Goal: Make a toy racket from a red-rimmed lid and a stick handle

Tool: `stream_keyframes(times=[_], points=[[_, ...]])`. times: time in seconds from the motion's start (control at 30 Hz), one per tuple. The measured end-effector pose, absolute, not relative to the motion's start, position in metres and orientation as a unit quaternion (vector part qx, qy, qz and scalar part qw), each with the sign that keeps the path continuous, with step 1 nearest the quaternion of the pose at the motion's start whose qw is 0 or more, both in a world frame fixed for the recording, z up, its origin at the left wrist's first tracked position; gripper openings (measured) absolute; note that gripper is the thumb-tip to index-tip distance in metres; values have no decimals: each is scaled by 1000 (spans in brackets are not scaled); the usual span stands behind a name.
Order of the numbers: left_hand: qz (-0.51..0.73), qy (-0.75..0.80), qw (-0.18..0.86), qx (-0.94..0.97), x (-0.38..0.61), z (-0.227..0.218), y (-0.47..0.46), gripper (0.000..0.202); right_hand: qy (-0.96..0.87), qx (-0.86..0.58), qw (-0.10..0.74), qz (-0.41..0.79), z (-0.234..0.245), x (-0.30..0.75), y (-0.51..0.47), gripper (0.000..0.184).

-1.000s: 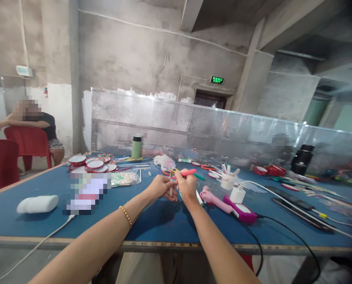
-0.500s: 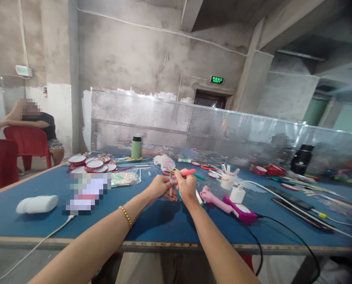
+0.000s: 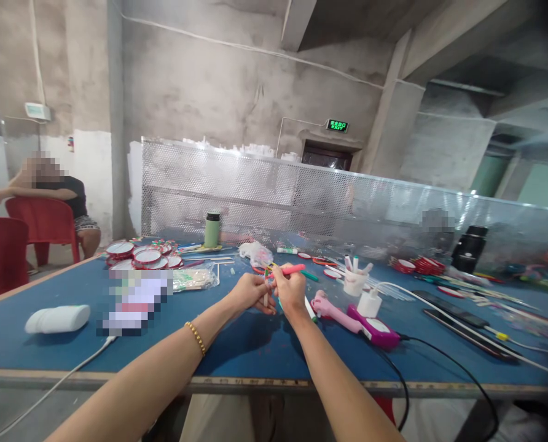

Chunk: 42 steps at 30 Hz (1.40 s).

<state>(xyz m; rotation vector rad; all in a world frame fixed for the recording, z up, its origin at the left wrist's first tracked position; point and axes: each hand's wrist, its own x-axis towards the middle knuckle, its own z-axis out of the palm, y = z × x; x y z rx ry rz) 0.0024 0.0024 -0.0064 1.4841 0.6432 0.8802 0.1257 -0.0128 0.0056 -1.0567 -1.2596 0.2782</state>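
My left hand point(image 3: 249, 291) pinches a small flat pale stick point(image 3: 265, 299) upright, with a green and red bit near its top. Held in my right hand point(image 3: 290, 290) is a pink pen point(image 3: 294, 269), its back end pointing right and its tip close to the stick. The fingers hide most of the tip, so I cannot tell whether it touches. Both hands are close together above the blue table point(image 3: 237, 353). Just beyond them lie a clear plastic bag point(image 3: 255, 253) and a green pen point(image 3: 309, 276).
On the right are a pink-handled tool point(image 3: 336, 312) with a purple body, a white cup of markers point(image 3: 354, 282) and cables. To the left lie stacked red-rimmed discs point(image 3: 147, 256), a phone point(image 3: 138, 301) and a white bottle point(image 3: 57, 318). A green flask point(image 3: 212, 229) stands behind.
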Motion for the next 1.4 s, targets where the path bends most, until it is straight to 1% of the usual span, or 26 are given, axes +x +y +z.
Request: stream_keyframes(times=[0.4,0.6,0.9,1.17,1.4], points=[[377,285,603,643,2,-6,2,40,-556,-473,669,139,11,122,-20,31],[376,287,605,641,2,-6,1,40,-556,-476,666,143,11,123,-21,26],[373,288,607,640,2,-4,0,38,-574,-481,654,107,6,127,-15,25],[377,281,602,646,0,-5,-1,41,-575,-481,652,114,5,127,-15,26],[377,284,598,648,2,-6,0,40,-579,-475,654,105,4,128,-13,27]])
